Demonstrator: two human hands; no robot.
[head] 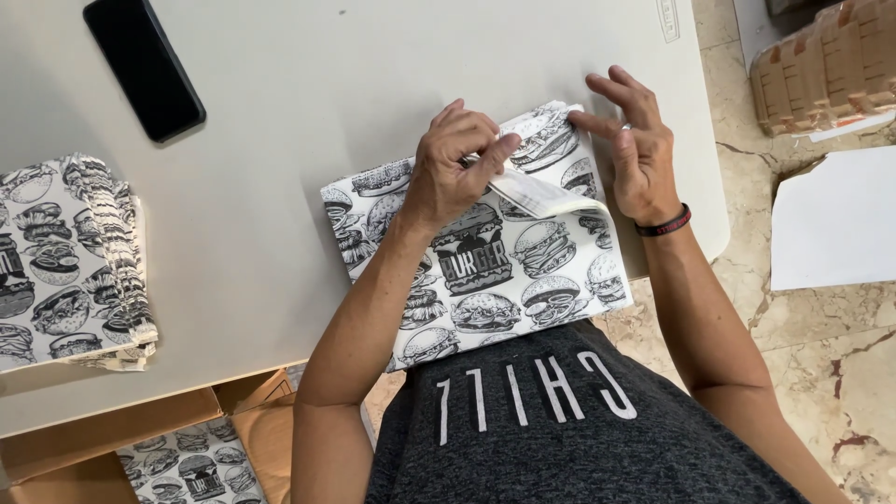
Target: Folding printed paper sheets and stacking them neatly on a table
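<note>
Pale grey and smooth, the table [308, 84] takes up most of the view, with a marbled stone floor [840, 355] to the right of it. Near its front edge lies a flat paper bag [485, 280], white with black drawings of burgers. The left hand [453, 168] pinches the folded flap [537, 191] at the bag's top between thumb and forefinger, curling the thin paper back. The right hand [639, 154] is spread, grasping nothing, its fingertips resting on the bag's top edge just beside the flap; a dark band [665, 224] circles that wrist. Well to the left on the table sits a stack of bags [70, 261] with the same print, their edges fanned and slightly ruffled. A black phone [145, 65] lies at the far left corner. Below the table edge, a brown cardboard box [112, 439] holds more printed bags. Off to the right, a white sheet [835, 219] lies on the floor and brown cardboard pieces [821, 65] are stacked beyond it.
</note>
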